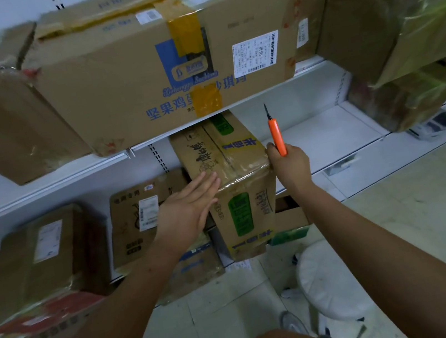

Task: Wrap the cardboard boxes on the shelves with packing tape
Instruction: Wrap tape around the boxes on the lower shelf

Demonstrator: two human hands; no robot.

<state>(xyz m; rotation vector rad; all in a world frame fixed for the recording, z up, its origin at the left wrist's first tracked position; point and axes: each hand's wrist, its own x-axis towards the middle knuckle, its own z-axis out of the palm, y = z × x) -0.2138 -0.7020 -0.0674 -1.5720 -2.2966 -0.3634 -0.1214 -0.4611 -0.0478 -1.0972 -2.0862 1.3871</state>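
So, box half out of the lower shelf, cutter in my right hand.

My left hand (189, 203) lies flat with straight fingers on the top of the green-print cardboard box (235, 178), holding nothing, just pressing on it. My right hand (291, 164) sits at the box's right top corner, its grip curled around an orange utility knife (276, 134) that points up with the blade out. The box sticks out over the front edge of the white lower shelf (356, 130) and has glossy clear tape across its top edge. Left of it lie more brown boxes, one with a white label (147, 213). On the upper shelf right above sits a big carton (142, 73) with blue print and yellow tape.
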